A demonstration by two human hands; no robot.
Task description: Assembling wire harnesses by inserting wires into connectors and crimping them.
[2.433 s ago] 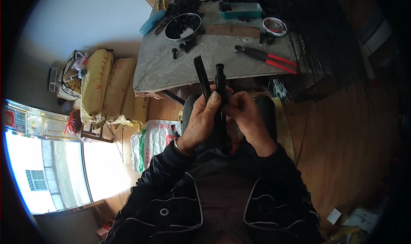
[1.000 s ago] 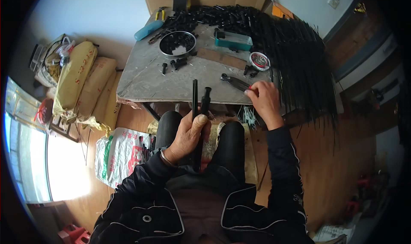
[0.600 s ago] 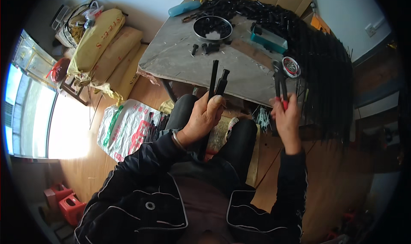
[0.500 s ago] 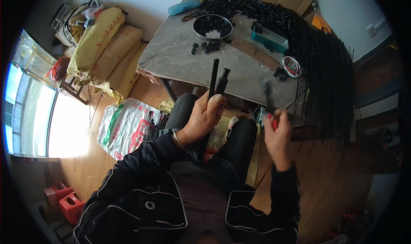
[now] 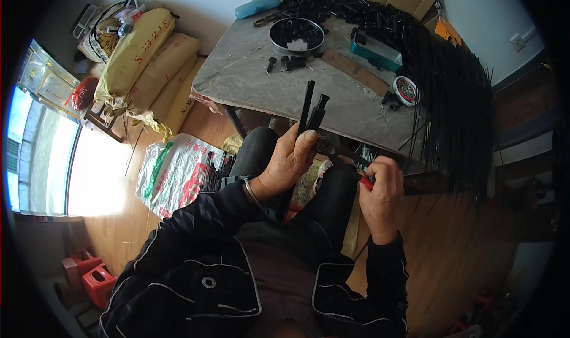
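My left hand is closed around a thin black rod and a thicker black tube with a narrowed neck at its top. Both stand nearly upright above my lap, their lower length running down between my legs. A pair of red-handled pincers is gripped in my right hand. Their dark rounded head lies close beside my left fingers and the tube; whether it bites on anything cannot be made out. One red handle shows under my right fingers.
On the grey table ahead are a round metal bowl of black parts, a teal tray, a small tub and a flat board. Black rods hang over its right side. Filled sacks lie left.
My right hand has lowered the pincers and swung their head leftward to my left hand. My left hand keeps its hold on the rod and tube, shifted slightly right.
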